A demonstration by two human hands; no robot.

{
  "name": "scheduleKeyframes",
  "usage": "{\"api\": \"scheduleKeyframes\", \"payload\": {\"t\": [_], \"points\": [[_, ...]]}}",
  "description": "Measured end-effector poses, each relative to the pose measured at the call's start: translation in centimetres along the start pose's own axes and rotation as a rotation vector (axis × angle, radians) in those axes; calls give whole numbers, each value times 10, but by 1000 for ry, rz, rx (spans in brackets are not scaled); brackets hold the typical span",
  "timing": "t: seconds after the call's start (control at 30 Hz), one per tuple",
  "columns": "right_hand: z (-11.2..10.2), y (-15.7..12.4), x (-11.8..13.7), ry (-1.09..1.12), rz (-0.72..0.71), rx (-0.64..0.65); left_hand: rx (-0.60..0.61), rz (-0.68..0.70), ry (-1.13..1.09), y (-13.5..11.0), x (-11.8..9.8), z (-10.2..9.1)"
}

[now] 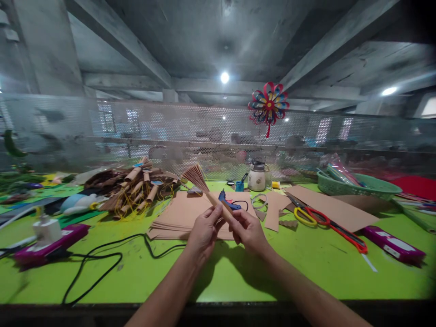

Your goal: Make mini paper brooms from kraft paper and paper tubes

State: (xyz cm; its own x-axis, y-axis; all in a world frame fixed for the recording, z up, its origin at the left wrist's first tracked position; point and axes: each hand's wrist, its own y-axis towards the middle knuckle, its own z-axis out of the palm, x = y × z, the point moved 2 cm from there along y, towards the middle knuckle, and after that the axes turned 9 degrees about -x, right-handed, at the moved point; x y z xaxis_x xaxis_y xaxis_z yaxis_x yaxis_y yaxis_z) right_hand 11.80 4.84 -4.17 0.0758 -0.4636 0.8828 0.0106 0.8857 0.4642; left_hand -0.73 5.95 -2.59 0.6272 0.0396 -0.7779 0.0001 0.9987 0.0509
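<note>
1. Lying at the lower left of the frame, a purple box (51, 245) carried a white plug block. A black cable (102, 265) looped away from it across the green table (323, 277), slack enough, I judge, to let a corded tool move freely.
2. Left of centre, a heap of pleated brown fans (136, 188) with yellow strings sat pushed back, apparently to keep the near space open.
3. A stack of brown sheets (177, 218) lay flat just beyond the hands, near enough to draw from.
4. At centre, the left hand (204, 231) and the right hand (247, 231) were close together. Both were pinched on the narrow stem of a pleated paper fan (196, 178), held above the table with its spread end tilted up and left. Gripping the stem likely kept the pleats gathered.
5. A blue glue gun (227, 202) rested on the sheets just behind the fingers.
6. Right of centre, red-and-yellow scissors (323, 220) lay across loose cardboard. A green basket (354, 186) and a second purple box (393, 245) stood at the right.
</note>
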Motion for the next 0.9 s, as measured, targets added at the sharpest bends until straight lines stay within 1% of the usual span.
{"api": "scheduleKeyframes", "payload": {"t": [0.07,0.17,0.27,0.4,0.57,0.77,0.9], "points": [[0,0,1,56,34,26,11,21,6,-2,-1,2],[-1,1,0,190,131,65,45,50,26,-6,-3,5],[-2,1,1,318,215,77,92,74,48,-9,-5,8],[-4,-1,7,411,297,117,127,104,77,-9,-6,6],[-5,-3,14,455,295,180,184,120,77,-8,-7,5],[-4,-4,18,494,298,223,174,78,12,-11,-7,6],[-5,-4,21,540,318,221,260,70,12,-15,-8,7]]}}
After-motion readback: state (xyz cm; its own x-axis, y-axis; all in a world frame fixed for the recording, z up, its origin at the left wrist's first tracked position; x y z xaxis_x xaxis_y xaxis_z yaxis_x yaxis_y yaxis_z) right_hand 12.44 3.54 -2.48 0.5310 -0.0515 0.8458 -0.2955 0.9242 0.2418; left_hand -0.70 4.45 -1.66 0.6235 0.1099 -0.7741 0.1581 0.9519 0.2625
